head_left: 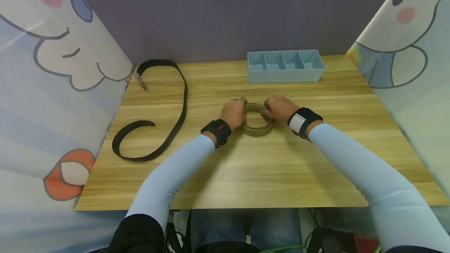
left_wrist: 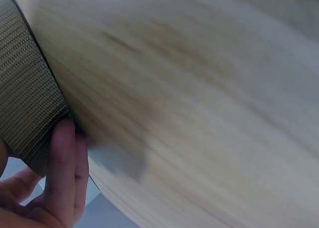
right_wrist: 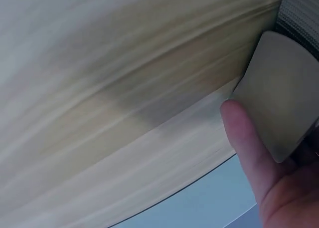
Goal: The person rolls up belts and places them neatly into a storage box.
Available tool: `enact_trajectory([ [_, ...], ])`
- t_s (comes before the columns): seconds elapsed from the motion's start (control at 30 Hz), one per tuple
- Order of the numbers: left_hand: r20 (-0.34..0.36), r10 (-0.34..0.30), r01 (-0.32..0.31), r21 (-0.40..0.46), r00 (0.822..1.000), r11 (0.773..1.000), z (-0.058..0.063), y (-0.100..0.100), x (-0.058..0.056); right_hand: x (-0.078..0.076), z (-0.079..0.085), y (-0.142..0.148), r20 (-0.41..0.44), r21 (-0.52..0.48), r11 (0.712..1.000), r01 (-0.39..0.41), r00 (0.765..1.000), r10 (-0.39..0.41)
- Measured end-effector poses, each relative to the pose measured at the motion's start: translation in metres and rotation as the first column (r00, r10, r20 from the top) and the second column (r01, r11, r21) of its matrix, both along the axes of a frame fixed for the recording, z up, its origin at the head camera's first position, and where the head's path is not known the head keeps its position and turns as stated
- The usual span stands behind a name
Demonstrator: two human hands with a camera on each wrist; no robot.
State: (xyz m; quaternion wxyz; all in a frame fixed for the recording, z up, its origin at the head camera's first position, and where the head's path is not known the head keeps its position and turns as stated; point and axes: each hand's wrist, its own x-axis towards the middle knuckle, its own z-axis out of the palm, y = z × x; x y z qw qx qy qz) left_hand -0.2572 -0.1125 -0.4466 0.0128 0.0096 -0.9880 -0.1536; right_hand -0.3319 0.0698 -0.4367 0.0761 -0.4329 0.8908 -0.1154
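A coiled olive-tan woven belt [head_left: 258,131] stands on its edge on the table, between both hands. My left hand [head_left: 233,113] holds the coil's left side, with fingertips on the webbing [left_wrist: 30,98] in the left wrist view. On the opposite side my right hand [head_left: 280,107] grips the coil. A smooth flat buckle plate [right_wrist: 281,96] shows in the right wrist view, with one finger along its edge and the others partly hidden.
A black belt [head_left: 184,104] with a metal buckle [head_left: 141,81] lies in a loose S-curve at the table's left. Near the back edge stands a light blue box [head_left: 284,76] with several compartments. A dark wall [head_left: 218,18] rises behind the wooden table [head_left: 267,182].
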Motion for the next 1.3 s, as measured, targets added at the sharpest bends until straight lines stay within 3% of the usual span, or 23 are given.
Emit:
enact_trajectory([
  [0.13, 0.044, -0.017, 0.018, -0.009, 0.999, 1.000, 0.004, 0.002, 0.000, 0.000, 0.000, 0.001, -0.002, -0.012, 1.000, 0.004, 1.000, -0.004],
  [0.27, 0.071, -0.004, 0.001, 0.042, 0.997, 0.999, 0.005, -0.002, 0.000, 0.001, -0.002, 0.002, -0.052, -0.007, 1.000, -0.005, 0.999, 0.004],
  [0.43, 0.037, 0.035, -0.038, 0.068, 0.999, 0.997, 0.001, -0.010, 0.001, 0.005, -0.004, 0.004, -0.119, -0.024, 1.000, -0.015, 0.993, 0.012],
  [0.6, 0.023, 0.049, -0.050, 0.082, 0.999, 0.995, 0.000, -0.015, 0.004, 0.010, -0.001, 0.005, -0.079, -0.044, 0.999, 0.022, 0.997, -0.025],
  [0.97, -0.013, 0.077, -0.076, 0.069, 0.997, 0.995, -0.003, -0.030, 0.006, 0.008, 0.003, 0.024, -0.113, 0.051, 0.992, 0.112, 0.988, -0.106],
  [1.1, -0.033, 0.094, -0.091, 0.075, 0.995, 0.993, -0.003, -0.033, 0.006, 0.007, 0.006, 0.029, -0.079, 0.084, 0.985, 0.149, 0.987, -0.142],
  [1.3, -0.056, 0.113, -0.106, 0.112, 0.992, 0.988, -0.006, -0.028, 0.004, 0.010, 0.009, 0.023, -0.024, 0.062, 0.997, 0.050, 0.999, -0.049],
])
